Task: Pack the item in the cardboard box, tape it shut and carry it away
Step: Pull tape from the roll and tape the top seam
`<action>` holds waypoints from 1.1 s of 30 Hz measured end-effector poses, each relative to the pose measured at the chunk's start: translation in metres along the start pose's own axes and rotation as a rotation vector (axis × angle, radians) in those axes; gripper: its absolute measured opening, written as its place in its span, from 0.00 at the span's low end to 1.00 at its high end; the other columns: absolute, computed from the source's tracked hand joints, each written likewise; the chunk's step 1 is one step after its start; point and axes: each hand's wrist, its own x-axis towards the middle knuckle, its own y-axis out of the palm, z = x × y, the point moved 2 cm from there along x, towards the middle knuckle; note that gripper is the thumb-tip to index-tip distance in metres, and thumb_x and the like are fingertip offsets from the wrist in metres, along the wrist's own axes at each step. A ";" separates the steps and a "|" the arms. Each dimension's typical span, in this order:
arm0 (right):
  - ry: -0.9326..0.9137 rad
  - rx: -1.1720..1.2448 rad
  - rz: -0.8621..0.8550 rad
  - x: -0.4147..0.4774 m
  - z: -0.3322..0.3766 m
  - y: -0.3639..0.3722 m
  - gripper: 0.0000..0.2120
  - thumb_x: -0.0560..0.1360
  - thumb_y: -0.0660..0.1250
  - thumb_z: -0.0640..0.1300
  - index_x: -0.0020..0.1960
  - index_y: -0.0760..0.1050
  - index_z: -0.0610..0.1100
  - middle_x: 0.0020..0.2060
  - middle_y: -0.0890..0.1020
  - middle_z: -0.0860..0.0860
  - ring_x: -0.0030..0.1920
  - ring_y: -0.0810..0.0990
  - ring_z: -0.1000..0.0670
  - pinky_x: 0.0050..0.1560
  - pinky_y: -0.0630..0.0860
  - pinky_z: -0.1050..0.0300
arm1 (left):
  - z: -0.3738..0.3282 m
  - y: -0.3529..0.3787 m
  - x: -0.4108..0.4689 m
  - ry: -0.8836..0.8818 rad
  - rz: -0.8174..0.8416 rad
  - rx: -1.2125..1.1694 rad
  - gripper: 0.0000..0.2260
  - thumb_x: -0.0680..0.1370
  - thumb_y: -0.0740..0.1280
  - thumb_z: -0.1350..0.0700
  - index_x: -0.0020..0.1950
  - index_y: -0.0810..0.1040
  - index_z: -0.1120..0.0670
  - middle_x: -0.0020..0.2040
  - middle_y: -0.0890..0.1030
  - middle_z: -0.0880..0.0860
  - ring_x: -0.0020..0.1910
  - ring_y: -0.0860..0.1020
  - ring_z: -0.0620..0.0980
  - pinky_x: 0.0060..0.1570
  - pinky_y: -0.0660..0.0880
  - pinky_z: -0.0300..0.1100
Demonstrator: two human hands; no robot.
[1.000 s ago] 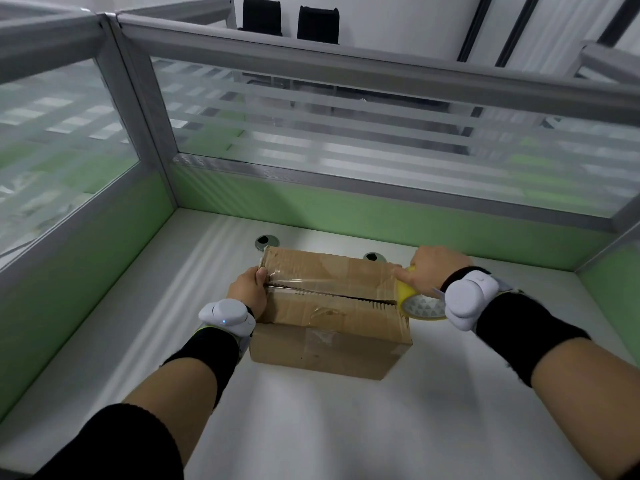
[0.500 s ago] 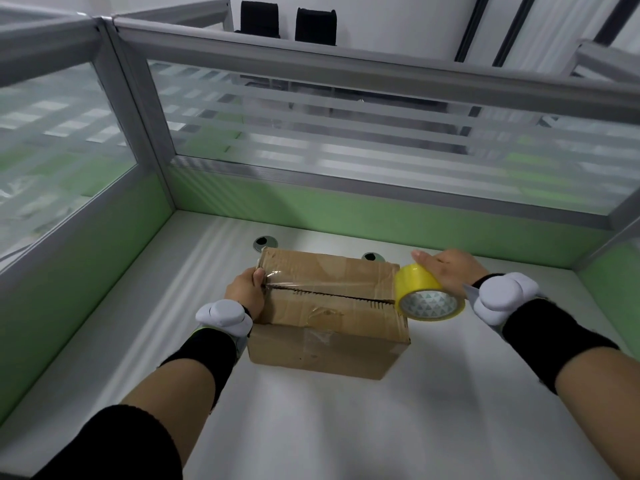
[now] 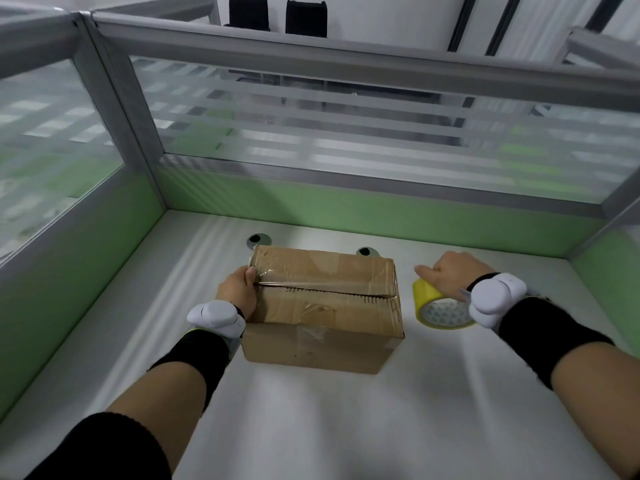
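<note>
A closed brown cardboard box (image 3: 322, 306) sits on the white desk, its flaps meeting in a seam that runs left to right. A strip of clear tape lies along that seam. My left hand (image 3: 239, 291) rests against the box's left end, with the thumb pressing the tape end on the top edge. To the right of the box, my right hand (image 3: 450, 277) grips a yellow roll of tape (image 3: 438, 306), a short gap from the box's right end. What is inside the box is hidden.
The white desk (image 3: 329, 427) is walled by green and frosted-glass partitions (image 3: 346, 202) at the back, left and right. Two round cable grommets (image 3: 258, 240) sit in the desk just behind the box. Bare desk lies in front of the box.
My right hand has drawn the yellow roll rightward, from the box's right end out to the desk beside it. My left hand has stayed on the box's left end.
</note>
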 end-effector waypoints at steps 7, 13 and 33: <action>0.049 0.164 -0.090 0.009 -0.022 -0.009 0.28 0.76 0.59 0.56 0.22 0.60 0.44 0.22 0.66 0.47 0.29 0.66 0.45 0.33 0.61 0.55 | -0.001 -0.001 -0.001 -0.009 -0.008 -0.021 0.17 0.82 0.51 0.53 0.57 0.75 0.61 0.57 0.78 0.65 0.57 0.74 0.65 0.53 0.68 0.48; 0.078 -0.039 -0.177 0.009 -0.012 -0.003 0.24 0.75 0.54 0.56 0.27 0.68 0.42 0.30 0.73 0.43 0.36 0.74 0.42 0.38 0.71 0.57 | -0.001 -0.002 -0.001 -0.021 0.022 -0.013 0.17 0.82 0.51 0.53 0.61 0.73 0.59 0.60 0.77 0.64 0.59 0.73 0.64 0.55 0.67 0.47; 0.104 -0.006 -0.096 0.006 -0.032 0.005 0.21 0.74 0.56 0.53 0.26 0.67 0.43 0.25 0.72 0.47 0.27 0.69 0.47 0.29 0.62 0.61 | 0.001 -0.006 -0.001 -0.017 -0.024 -0.033 0.15 0.81 0.50 0.48 0.51 0.70 0.56 0.60 0.75 0.65 0.59 0.72 0.63 0.50 0.65 0.45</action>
